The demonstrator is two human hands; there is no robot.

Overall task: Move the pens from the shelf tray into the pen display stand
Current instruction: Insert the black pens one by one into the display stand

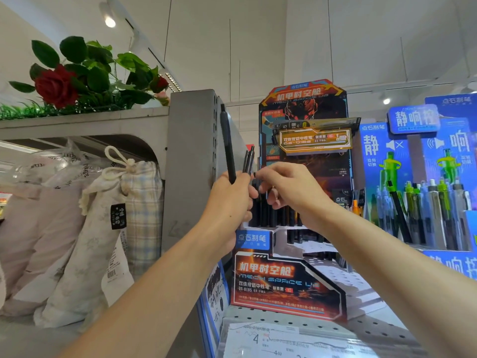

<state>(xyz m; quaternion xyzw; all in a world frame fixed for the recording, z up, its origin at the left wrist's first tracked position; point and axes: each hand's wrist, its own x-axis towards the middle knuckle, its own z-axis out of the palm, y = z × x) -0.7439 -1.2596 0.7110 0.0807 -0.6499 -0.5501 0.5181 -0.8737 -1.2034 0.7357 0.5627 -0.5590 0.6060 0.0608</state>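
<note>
My left hand (pixel 229 200), frame centre, grips a bunch of black pens (pixel 228 148) upright as a feed stock; my right hand (pixel 289 187) just beside it, fingertips pinched at one pen (pixel 249 162), likely pulling it out to slot; pen display stand (pixel 291 280) right behind and below, rows part-filled with black pens; box reads "MECH SPACE UP", "DS-0185"; shelf tray not identifiable; cloth bags (pixel 103 228) left.
</note>
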